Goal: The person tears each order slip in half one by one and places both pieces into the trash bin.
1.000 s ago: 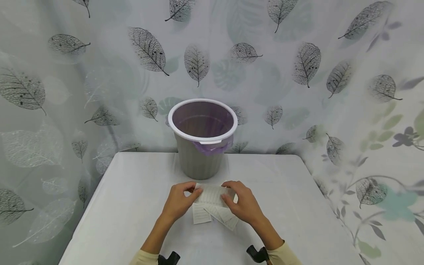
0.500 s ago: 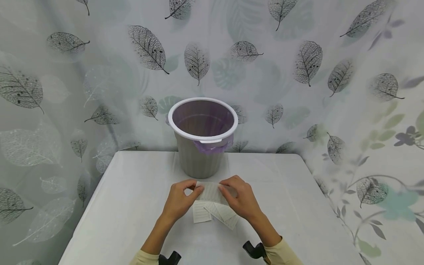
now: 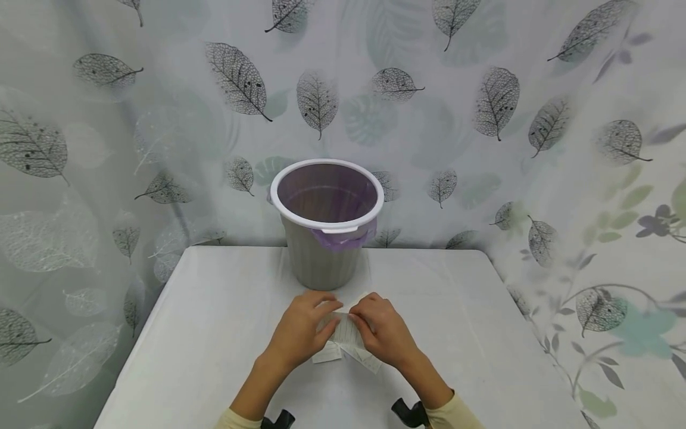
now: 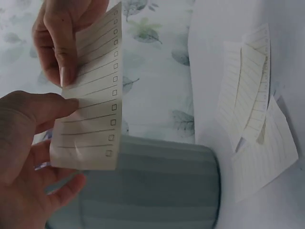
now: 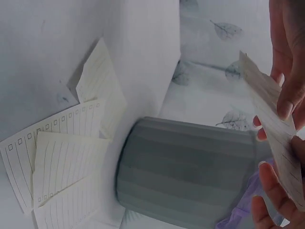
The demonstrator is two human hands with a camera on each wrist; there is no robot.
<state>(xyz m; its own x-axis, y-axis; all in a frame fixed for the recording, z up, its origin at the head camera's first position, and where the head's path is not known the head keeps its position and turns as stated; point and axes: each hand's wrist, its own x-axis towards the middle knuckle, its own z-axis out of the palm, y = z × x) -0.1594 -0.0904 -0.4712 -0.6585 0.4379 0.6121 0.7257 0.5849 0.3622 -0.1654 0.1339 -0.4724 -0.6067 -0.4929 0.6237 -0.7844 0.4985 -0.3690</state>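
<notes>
A strip of lined paper with small checkboxes along one edge is held above the table between both hands. My left hand has its thumb on the front of the paper; some of its fingers are spread behind and below it. With thumb and fingers my right hand pinches the strip near its middle. Beneath the hands, several torn lined paper pieces lie on the table, overlapping one another. In the head view the hands partly cover both the strip and the pieces.
A grey bin with a white rim and a purple liner bag stands just beyond the hands, near the back edge of the white table. Leaf-patterned curtains hang behind and at both sides.
My left hand has shifted its grip and moved right along the paper, closer to my right hand. The strip now tilts differently and shows less in the head view. The bin has stayed put.
</notes>
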